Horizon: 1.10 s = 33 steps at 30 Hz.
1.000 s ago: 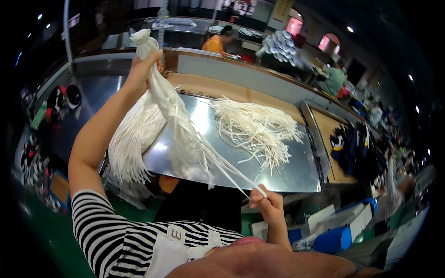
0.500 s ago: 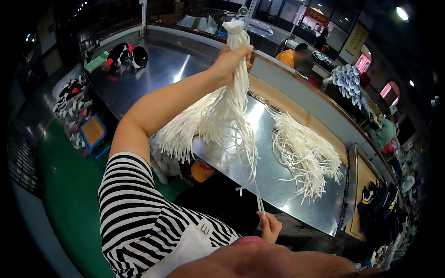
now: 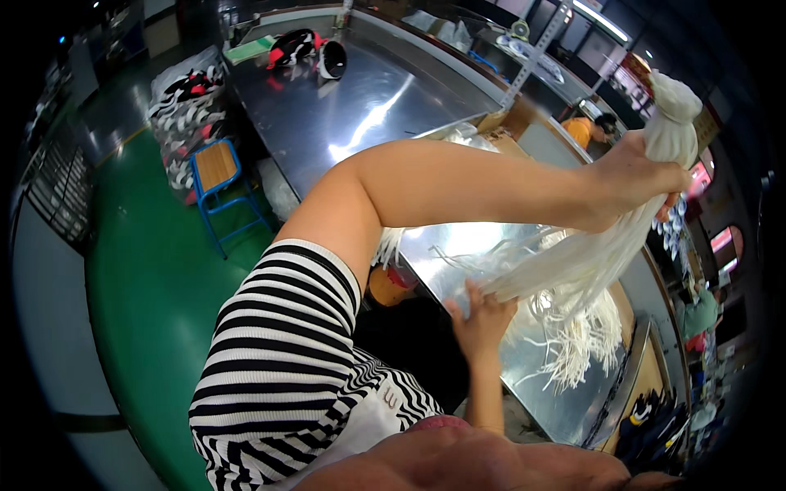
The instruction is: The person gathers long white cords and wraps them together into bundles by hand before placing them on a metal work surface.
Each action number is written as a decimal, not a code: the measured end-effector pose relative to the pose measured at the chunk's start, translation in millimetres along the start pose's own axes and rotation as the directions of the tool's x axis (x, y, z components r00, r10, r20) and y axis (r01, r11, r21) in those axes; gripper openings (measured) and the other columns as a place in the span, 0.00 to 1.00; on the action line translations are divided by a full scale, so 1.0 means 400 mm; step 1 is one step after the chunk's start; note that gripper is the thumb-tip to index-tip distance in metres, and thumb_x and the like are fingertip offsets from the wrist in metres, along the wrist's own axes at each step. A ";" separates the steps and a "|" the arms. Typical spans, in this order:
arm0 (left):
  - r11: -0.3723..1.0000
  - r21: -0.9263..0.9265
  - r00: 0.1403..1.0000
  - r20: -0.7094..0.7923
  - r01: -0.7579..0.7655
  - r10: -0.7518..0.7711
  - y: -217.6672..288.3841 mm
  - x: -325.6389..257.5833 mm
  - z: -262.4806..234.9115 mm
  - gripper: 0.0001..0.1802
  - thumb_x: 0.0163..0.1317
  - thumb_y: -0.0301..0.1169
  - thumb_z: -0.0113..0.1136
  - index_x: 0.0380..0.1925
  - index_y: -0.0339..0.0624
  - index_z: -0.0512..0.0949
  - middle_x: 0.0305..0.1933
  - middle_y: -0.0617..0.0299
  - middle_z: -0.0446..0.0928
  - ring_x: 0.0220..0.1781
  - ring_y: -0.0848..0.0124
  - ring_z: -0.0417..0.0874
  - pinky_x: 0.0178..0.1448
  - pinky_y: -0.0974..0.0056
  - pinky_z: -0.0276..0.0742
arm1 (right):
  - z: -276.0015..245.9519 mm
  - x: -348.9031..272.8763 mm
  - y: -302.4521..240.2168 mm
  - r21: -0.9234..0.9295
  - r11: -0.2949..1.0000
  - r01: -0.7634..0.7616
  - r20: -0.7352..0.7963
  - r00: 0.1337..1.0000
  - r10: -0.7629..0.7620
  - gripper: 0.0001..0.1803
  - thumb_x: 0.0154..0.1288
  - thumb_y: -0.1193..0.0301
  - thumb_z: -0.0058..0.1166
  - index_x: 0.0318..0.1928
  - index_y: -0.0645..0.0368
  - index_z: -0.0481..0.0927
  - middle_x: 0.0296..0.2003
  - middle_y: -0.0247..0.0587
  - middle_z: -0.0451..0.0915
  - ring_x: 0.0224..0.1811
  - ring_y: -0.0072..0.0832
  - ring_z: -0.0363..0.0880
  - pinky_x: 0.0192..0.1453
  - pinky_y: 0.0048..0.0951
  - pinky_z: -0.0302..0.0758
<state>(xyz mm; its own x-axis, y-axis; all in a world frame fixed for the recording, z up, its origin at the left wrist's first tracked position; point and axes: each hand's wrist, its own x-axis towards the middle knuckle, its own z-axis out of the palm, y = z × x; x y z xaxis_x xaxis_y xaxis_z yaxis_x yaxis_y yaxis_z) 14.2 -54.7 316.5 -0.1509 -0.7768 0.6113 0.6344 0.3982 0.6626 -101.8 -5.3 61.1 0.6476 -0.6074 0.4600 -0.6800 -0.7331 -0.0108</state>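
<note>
My left hand is wrapped round the neck of a bundle of white cords, held up at the right just below its gathered top. The long strands slant down and left from the fist, slightly blurred. Beside their lower ends is my right hand, its fingers apart; whether it touches the strands I cannot tell. Below the bundle, a pile of white cords lies on the metal table. Ends of other white cords show under my left forearm, which hides the rest.
Farther left on the metal surface are black, red and white pieces and a green sheet. A blue-framed stool stands on the green floor by filled clear bags. Dark pieces fill a bin at right. People work beyond the partition.
My left hand has swung the cord bundle to the right, from over the table's middle to above the right pile. My right hand has let go of the strand ends and risen, fingers spreading.
</note>
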 end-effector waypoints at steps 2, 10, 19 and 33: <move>0.999 0.039 0.998 -0.065 0.017 -0.014 0.017 0.029 -0.015 0.06 0.53 0.27 0.57 0.30 0.41 0.71 0.22 0.61 0.72 0.20 0.71 0.75 0.26 0.66 0.72 | 0.004 -0.047 -0.068 0.063 0.998 -0.002 0.040 0.999 0.000 0.30 0.56 0.50 0.61 0.53 0.57 0.78 0.53 0.59 0.73 0.58 0.61 0.66 0.68 0.63 0.51; 0.999 -0.008 0.888 -0.459 0.040 -0.039 -0.048 0.117 -0.222 0.07 0.52 0.27 0.59 0.28 0.38 0.70 0.22 0.59 0.71 0.19 0.70 0.73 0.26 0.62 0.76 | -0.044 -0.232 -0.080 0.524 0.846 -0.097 0.212 0.977 -0.019 0.28 0.57 0.72 0.61 0.60 0.52 0.73 0.53 0.56 0.74 0.57 0.54 0.69 0.60 0.48 0.67; 0.907 0.413 0.266 -0.867 -0.086 0.421 -0.055 0.286 -0.648 0.15 0.48 0.26 0.57 0.37 0.32 0.73 0.33 0.49 0.78 0.30 0.61 0.80 0.37 0.55 0.74 | -0.113 -0.365 -0.071 0.715 0.599 -0.360 0.279 0.933 0.227 0.19 0.61 0.79 0.54 0.54 0.56 0.79 0.24 0.36 0.71 0.26 0.27 0.69 0.30 0.26 0.68; 0.703 0.457 0.734 0.145 0.546 -0.664 -0.143 -0.207 -0.184 0.21 0.59 0.38 0.64 0.50 0.39 0.75 0.35 0.63 0.80 0.27 0.76 0.76 0.39 0.68 0.74 | -0.220 -0.134 0.061 0.936 -0.109 -0.334 0.315 0.659 0.683 0.09 0.68 0.70 0.51 0.39 0.63 0.79 0.19 0.23 0.67 0.15 0.10 0.58 0.16 0.14 0.52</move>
<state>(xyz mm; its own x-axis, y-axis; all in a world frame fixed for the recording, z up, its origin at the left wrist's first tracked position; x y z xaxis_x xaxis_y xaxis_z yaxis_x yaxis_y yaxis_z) 46.2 -48.9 196.2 -0.6419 -0.7635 0.0714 0.0172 0.0788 0.9967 -183.3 36.3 114.4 0.0705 -0.9974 0.0166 0.1796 -0.0037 -0.9837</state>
